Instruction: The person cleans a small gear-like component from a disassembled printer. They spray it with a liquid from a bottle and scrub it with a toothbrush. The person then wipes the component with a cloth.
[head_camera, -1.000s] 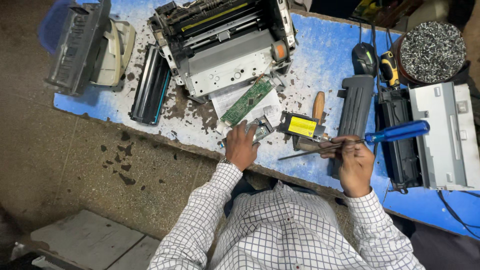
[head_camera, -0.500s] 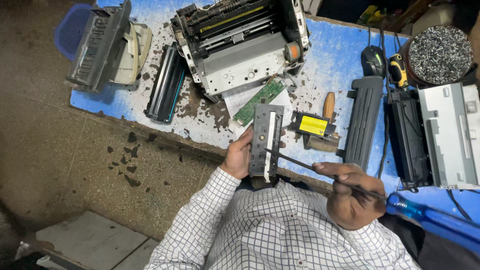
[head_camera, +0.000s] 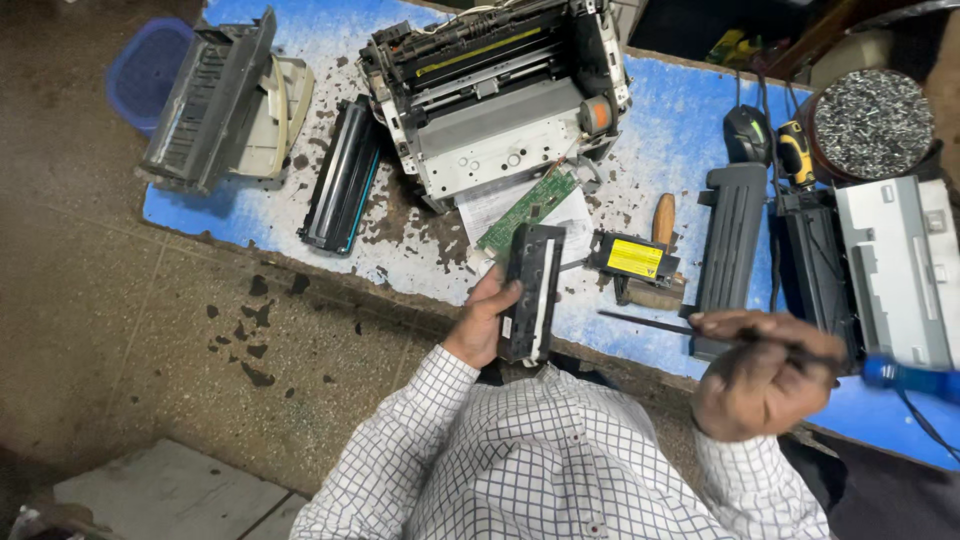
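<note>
Holding black panel (head_camera: 532, 290) upright, left hand (head_camera: 485, 320) grip along side.

Your sleeve (head_camera: 400, 470) is white with dark checks; the screwdriver handle (head_camera: 910, 378) at three o'clock is blue; the table (head_camera: 690, 140) blue, black-speckled.

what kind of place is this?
Likely a printer repair bench. A stripped grey printer chassis sits on the stained blue worktop, with a black toner cartridge and a round tub of loose screws. The right hand holds a blue-handled screwdriver.
</note>
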